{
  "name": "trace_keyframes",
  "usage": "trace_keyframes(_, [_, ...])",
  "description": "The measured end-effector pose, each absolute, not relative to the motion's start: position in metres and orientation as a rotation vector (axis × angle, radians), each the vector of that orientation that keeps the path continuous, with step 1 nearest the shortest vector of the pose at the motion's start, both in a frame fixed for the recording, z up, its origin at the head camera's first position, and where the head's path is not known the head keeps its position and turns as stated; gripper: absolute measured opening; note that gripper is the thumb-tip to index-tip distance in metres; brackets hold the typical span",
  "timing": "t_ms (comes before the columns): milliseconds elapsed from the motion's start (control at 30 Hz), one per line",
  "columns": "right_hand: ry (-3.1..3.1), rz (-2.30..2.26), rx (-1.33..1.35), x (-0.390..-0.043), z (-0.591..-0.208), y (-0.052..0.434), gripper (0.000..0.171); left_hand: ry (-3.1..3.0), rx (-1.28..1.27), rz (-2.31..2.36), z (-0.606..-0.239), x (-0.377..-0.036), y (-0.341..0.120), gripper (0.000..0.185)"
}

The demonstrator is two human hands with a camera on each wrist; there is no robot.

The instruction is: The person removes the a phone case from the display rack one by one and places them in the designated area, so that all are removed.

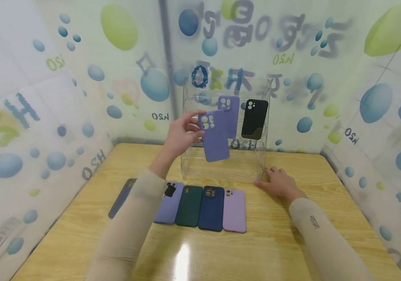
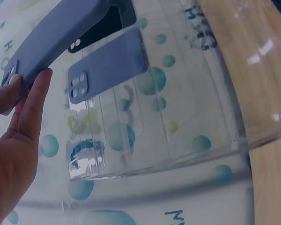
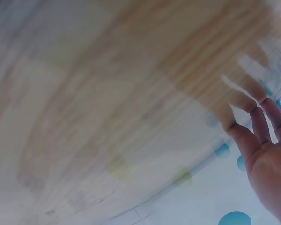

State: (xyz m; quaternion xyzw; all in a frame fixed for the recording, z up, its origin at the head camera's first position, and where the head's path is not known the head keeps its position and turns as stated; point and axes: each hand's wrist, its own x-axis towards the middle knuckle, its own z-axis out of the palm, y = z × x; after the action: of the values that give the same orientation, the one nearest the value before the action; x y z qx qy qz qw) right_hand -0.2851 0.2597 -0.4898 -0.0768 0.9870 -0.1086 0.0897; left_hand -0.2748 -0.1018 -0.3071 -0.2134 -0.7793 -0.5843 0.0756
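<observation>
Lavender-blue silicone phone case is held in mid-air by the left hand, fingers and thumb pinching its camera-cutout end, directly in front of the clear acrylic tiered display stand. Judged step: loading the stand, placement in progress.

Stand contents: one purple phone case and one black phone case, both upright on the upper tier. Five or so further cases lie in a row on the wooden table near the person, among them a dark green case, a navy case and a pale lilac case.

Next move, as judged: lower the held case's bottom edge into a free slot beside the purple case, then release.

Pose: left arm raised, forearm angled forward. Right hand lies flat, fingers straight, on the table, touching the stand's base corner, apparently steadying it.
</observation>
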Motion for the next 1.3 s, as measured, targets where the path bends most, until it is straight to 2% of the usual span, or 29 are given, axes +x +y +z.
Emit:
trace_keyframes(433, [2.973, -0.313, -0.260, -0.285, -0.488, 0.262, 0.092, -2.508, -0.653, -1.956, -0.387, -0.269, -0.047, 0.060])
trace_keyframes(767, [2.949, -0.275, -0.271, -0.287, -0.486, 0.263, 0.090, -2.637, -0.529, -2.256, -0.438, -0.271, -0.009, 0.061])
trace_keyframes(1300, [2.966, -0.241, -0.268, -0.289, -0.492, 0.262, 0.072, -2.823, -0.467, -2.239, -0.463, -0.255, 0.013, 0.058])
